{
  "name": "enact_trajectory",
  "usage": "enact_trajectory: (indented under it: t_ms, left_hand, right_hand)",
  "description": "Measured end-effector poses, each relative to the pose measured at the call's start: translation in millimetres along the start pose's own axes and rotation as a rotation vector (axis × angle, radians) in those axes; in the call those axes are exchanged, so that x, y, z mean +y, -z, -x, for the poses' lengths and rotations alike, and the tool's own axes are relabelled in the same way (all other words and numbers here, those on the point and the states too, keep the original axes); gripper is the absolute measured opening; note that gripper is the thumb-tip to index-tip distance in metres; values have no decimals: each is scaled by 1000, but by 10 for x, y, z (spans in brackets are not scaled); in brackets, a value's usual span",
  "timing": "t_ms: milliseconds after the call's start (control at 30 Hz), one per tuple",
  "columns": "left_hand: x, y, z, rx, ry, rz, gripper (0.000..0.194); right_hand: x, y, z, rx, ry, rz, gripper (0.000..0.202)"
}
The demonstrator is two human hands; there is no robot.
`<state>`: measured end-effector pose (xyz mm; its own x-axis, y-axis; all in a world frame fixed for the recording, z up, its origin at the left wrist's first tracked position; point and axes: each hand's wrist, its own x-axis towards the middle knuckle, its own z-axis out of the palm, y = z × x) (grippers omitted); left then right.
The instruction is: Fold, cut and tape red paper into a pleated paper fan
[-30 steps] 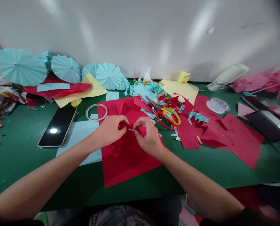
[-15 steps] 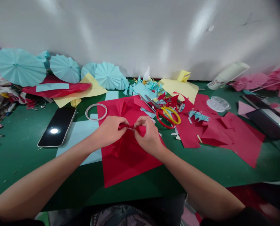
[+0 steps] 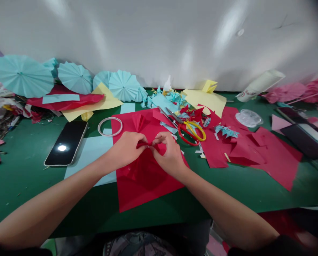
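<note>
Both hands pinch a narrow, pleated strip of red paper (image 3: 140, 145) between thumbs and fingertips. My left hand (image 3: 128, 148) grips its left part and my right hand (image 3: 167, 150) its right end, with the fingertips almost meeting. Fingers cover most of the strip. Beneath them lies a large red paper sheet (image 3: 137, 199), on which a pleated red paper fan (image 3: 138, 123) rests just beyond my left hand. A roll of thin white tape (image 3: 110, 135) lies beyond my left wrist. Scissors (image 3: 193, 132) with red and yellow handles lie to the right of my right hand.
A phone (image 3: 66, 143) lies at left beside light blue paper (image 3: 92, 151). Folded blue paper rosettes (image 3: 124, 85) lean on the wall. Paper scraps (image 3: 172, 96) and a glue bottle (image 3: 167, 84) sit at the back; cut red sheets (image 3: 273, 149) and a clear plastic dish (image 3: 249, 118) are at right.
The fingertips have drawn slightly closer together on the red strip, hiding more of it. The whole view has shifted a little; the other items stay put.
</note>
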<state>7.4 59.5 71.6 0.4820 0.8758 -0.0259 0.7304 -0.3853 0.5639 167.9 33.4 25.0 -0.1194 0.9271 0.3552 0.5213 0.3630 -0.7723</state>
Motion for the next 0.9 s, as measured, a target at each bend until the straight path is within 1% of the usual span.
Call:
enact_trajectory:
  t_ms: [167, 267, 400, 533, 633, 900]
  left_hand:
    - [-66, -2, -7, 29, -37, -21, 14]
    - [-93, 3, -15, 19, -44, -9, 17]
    - [-117, 8, -24, 5, -56, 0, 21]
    - [-122, 6, -24, -2, -70, -10, 22]
    - [-100, 3, -16, -8, -80, -9, 22]
    - [-28, 31, 2, -41, -104, -23, 24]
  right_hand:
    - [-26, 56, -62, -5, -210, -152, 21]
    - [-8, 70, -75, -29, -265, -204, 19]
    - [-11, 64, -61, -22, -247, -221, 16]
    - [-36, 49, -39, -32, -174, -223, 17]
    - [-39, 42, -27, -3, -117, -136, 21]
    - [-71, 64, -18, 17, -69, 53, 20]
